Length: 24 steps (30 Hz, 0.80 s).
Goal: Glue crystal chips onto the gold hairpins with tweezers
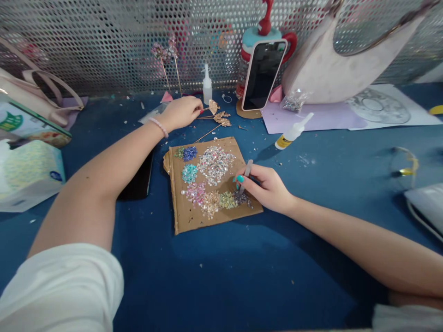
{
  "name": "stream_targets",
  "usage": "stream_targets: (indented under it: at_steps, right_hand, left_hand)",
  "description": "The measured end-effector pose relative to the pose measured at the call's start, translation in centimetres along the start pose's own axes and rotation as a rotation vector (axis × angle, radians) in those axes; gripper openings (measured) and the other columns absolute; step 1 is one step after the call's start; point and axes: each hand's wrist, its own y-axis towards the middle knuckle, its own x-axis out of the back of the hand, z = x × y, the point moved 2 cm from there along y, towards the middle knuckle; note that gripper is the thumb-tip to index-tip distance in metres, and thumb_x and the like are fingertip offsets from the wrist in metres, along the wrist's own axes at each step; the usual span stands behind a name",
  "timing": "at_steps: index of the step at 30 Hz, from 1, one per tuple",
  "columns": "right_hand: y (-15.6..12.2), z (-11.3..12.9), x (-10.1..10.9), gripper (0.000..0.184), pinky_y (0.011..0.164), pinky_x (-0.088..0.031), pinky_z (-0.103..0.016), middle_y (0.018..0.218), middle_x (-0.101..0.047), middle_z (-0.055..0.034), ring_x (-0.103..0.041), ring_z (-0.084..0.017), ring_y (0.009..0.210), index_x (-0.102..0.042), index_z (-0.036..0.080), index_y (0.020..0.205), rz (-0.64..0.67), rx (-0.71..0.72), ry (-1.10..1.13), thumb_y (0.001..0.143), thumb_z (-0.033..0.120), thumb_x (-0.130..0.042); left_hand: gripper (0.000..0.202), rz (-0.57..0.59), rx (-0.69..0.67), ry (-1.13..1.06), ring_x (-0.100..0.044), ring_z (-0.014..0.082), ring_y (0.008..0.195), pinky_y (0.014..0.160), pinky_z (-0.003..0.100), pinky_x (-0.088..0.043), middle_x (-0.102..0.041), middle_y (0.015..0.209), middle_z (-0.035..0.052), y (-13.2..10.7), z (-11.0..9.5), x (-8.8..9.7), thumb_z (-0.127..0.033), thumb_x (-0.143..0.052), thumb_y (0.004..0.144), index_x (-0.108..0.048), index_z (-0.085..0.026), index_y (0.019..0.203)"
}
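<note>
My left hand (183, 112) reaches to the back of the table, its fingertips closed at the thin stem of a gold leaf-shaped pick (213, 107). Another gold leaf pick (222, 119) lies just beside it. Upright tweezers (246, 174) are pinched in my right hand (268, 186), tips down at a small pile of dark purple rhinestones (244, 199). These stones sit on a cardboard sheet (194, 223) along with silvery (215, 163), turquoise (189, 173), blue (190, 153), pink (194, 193), peach (210, 204) and yellow-green rhinestones (227, 200). Whether a stone is between the tweezer tips is too small to tell.
Behind the cardboard stand a white glue bottle (207, 87) and a phone (265, 74) leaning on a cup (262, 36). A yellow-labelled glue bottle (290, 133) is at the right. A dark tablet-like object (138, 182) lies under my left forearm. A tissue pack (31, 173) sits left.
</note>
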Motion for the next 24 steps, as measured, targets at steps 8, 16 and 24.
stream_targets:
  at_steps: [8, 16, 24]
  right_hand:
    - [-0.1, 0.0, 0.0, 0.027, 0.059, -0.043, -0.024, 0.069, -0.058, 0.0009, -0.051, -0.010, 0.062, -0.065, 0.018, 0.088, -0.011, 0.008, -0.009, 0.099, 0.039, -0.053]
    - [0.0, 0.0, 0.0, 0.024, 0.061, -0.045, -0.024, 0.069, -0.058, 0.0015, -0.053, -0.010, 0.063, -0.064, 0.018, 0.089, -0.009, 0.025, 0.012, 0.099, 0.037, -0.052]
    - [0.0, 0.1, 0.0, 0.025, 0.062, -0.045, -0.024, 0.070, -0.058, 0.0014, -0.054, -0.010, 0.064, -0.063, 0.019, 0.085, -0.011, 0.027, 0.027, 0.099, 0.038, -0.052]
  left_hand:
    - [0.041, 0.003, -0.016, 0.061, -0.065, 0.0265, 0.118, 0.101, 0.039, -0.049, -0.069, 0.123, 0.0132, -0.1, -0.3, -0.3, -0.036, -0.038, 0.101, -0.069, -0.017, 0.119]
    - [0.043, -0.005, -0.049, 0.219, -0.067, 0.0307, 0.113, 0.087, 0.040, -0.050, -0.069, 0.120, 0.0182, -0.7, -0.8, 0.0, -0.028, -0.033, 0.102, -0.068, -0.011, 0.122]
    - [0.040, 0.055, -0.173, 0.277, -0.066, 0.0318, 0.116, 0.085, 0.037, -0.049, -0.068, 0.117, 0.0162, -1.4, -1.4, 0.4, -0.034, -0.042, 0.101, -0.067, -0.011, 0.121]
